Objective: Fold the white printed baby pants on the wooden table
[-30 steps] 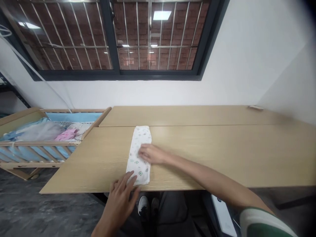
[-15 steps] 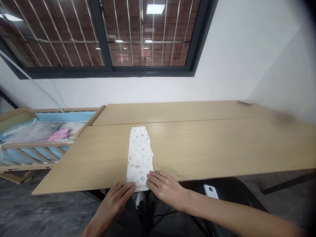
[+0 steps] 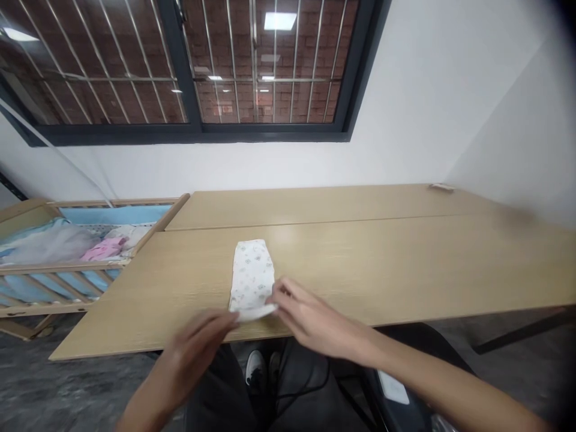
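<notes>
The white printed cloth [image 3: 252, 273] is laid on the wooden surface [image 3: 382, 264], near its front edge. Its near end is pinched by both hands, which are kept apart: one corner by the left hand [image 3: 193, 339], the other by the right hand [image 3: 310, 315]. Both corners seem to be held so that the end is kept straight. The corners are hidden by the fingers, and the left hand is blurred. A wooden crib [image 3: 67, 267] is seen at the left, with a pink cloth [image 3: 104, 249] inside.
</notes>
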`<state>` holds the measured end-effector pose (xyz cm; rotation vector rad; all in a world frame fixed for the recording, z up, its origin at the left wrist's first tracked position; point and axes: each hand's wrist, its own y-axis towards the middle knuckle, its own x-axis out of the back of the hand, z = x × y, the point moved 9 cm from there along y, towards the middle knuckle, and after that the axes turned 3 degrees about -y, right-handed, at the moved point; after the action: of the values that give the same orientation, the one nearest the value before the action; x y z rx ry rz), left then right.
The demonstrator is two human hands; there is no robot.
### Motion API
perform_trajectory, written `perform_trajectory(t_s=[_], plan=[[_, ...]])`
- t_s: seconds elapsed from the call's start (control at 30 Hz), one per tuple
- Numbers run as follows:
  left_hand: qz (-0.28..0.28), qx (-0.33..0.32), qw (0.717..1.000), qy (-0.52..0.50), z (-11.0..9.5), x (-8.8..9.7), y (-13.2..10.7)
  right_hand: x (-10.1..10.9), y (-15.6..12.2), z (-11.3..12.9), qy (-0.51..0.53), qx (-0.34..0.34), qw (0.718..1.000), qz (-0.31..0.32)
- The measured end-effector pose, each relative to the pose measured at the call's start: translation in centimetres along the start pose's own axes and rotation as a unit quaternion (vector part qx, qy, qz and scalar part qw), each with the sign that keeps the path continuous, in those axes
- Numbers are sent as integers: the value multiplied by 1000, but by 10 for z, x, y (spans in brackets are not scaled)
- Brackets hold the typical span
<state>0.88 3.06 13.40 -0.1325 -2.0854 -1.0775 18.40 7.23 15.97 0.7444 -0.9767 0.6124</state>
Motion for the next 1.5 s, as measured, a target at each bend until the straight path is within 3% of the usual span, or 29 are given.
perform_trajectory(t_s=[0.1, 0.2, 0.27, 0.37, 0.47, 0.57, 0.7, 0.8, 0.9, 0.97, 1.07, 1.13, 1.2, 1.33, 1.5], plan=[[-41, 11, 998, 49, 18, 21, 52, 24, 42, -28, 38, -12, 999, -29], [-34, 105, 993, 48, 68, 20, 105, 31, 89, -83, 65, -48, 993, -90], [12, 190, 981, 40, 111, 2, 128, 22, 117, -129, 87, -97, 986, -105], [89, 274, 956, 56, 165, -36, 144, -8, 146, -188, 91, -174, 977, -81], [116, 296, 945, 72, 196, -70, 146, -41, 157, -223, 75, -234, 968, -49], [132, 304, 939, 86, 211, -92, 145, -63, 157, -236, 63, -256, 964, -36], [110, 298, 940, 124, 198, -90, 142, -67, 155, -239, 48, -260, 964, -36], [84, 282, 942, 161, 158, -85, 122, -50, 156, -222, 28, -221, 973, -62], [90, 238, 943, 216, 103, -98, 83, -39, 156, -172, -2, -100, 993, -63], [70, 214, 937, 268, 73, -109, 53, -50, 149, -125, -10, 0, 1000, -16], [67, 185, 938, 284, 55, -129, 18, -83, 127, -63, 5, 137, 987, 82], [68, 174, 944, 272, 56, -139, 6, -104, 113, -42, 25, 181, 974, 132], [58, 170, 947, 265, 59, -140, 0, -119, 105, -42, 45, 174, 970, 167], [36, 182, 943, 275, 61, -133, -1, -134, 111, -71, 61, 107, 970, 207], [27, 181, 948, 260, 59, -130, 1, -138, 138, -118, 8, 80, 978, 193]])
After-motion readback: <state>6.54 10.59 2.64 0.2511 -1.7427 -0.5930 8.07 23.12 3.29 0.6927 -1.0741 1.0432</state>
